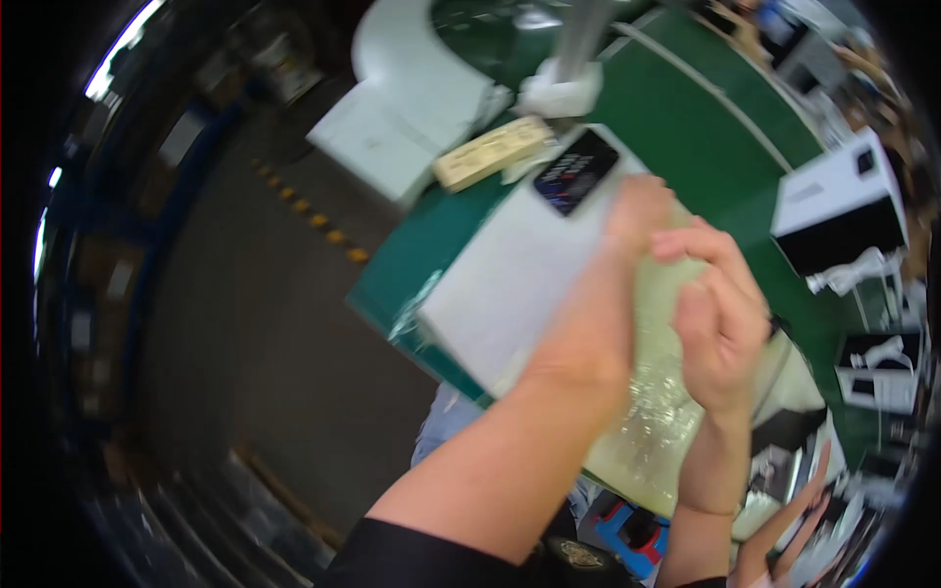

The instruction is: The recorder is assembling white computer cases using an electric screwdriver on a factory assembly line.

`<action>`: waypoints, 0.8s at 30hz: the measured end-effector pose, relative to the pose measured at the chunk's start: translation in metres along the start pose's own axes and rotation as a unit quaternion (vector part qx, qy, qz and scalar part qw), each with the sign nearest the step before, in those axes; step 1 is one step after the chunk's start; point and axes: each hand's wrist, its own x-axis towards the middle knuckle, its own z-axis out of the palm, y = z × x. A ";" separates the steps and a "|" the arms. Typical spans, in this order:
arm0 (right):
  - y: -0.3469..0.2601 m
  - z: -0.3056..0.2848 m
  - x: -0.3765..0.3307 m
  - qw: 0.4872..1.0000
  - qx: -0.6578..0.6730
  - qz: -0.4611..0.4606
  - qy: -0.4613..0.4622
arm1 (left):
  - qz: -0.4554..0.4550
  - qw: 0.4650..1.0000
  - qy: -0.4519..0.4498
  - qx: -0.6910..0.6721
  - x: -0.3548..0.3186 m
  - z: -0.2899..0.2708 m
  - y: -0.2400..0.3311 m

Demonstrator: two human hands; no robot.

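My left hand (642, 208) reaches across to the far end of a pale yellow, shiny plastic-wrapped pad or stack (652, 392). It is blurred, and its fingers are mostly hidden from view. Close by on the right, my right hand (723, 318) is curled over the yellow plastic, thumb and fingers bent inward; whatever is between them cannot be made out. Left of my left forearm lies a flat white sheet or board (515, 269). On its far end rests a black rectangle with small printed marks (576, 172), perhaps a phone or a label.
A cream-coloured bar (493, 153) lies beyond the white board, near a white box (377, 137) and a grey post (580, 49). Open white boxes (843, 196) with white cables stand on the green table (667, 108) at right. Another person's hands (809, 500) show at lower right.
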 end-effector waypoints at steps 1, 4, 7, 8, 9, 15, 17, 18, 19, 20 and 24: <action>0.000 0.013 -0.002 0.993 0.020 0.065 0.096 | 0.006 1.000 -0.010 -0.011 -0.003 -0.007 -0.014; 0.017 0.018 -0.023 0.975 0.026 0.131 0.179 | 0.057 0.996 0.028 0.064 -0.001 -0.007 -0.019; 0.033 0.014 -0.049 0.976 0.042 0.155 0.150 | 0.089 0.985 0.138 -0.062 0.002 0.002 -0.021; 0.034 0.016 -0.053 0.968 0.059 0.182 0.164 | 0.098 0.982 0.155 -0.050 0.003 0.007 -0.022; 0.039 0.020 -0.054 0.955 0.080 0.197 0.206 | 0.108 0.979 0.169 -0.026 0.003 0.009 -0.026; 0.059 0.019 -0.070 0.953 0.023 0.238 0.187 | 0.110 0.981 0.162 -0.012 0.004 0.012 -0.017; 0.064 0.021 -0.071 0.963 -0.027 0.189 0.190 | 0.110 0.981 0.159 -0.009 0.006 0.011 -0.022; 0.066 0.025 -0.075 0.962 -0.031 0.186 0.199 | 0.119 0.979 0.164 -0.006 0.002 0.013 -0.022; 0.069 0.033 -0.075 0.956 -0.024 0.200 0.214 | 0.111 0.982 0.154 -0.006 0.000 0.010 -0.027; 0.074 0.032 -0.075 0.949 -0.019 0.214 0.230 | 0.105 0.984 0.145 -0.008 0.001 0.009 -0.029; 0.084 0.021 -0.074 0.950 -0.072 0.184 0.241 | 0.109 0.987 0.102 -0.065 -0.007 -0.010 -0.022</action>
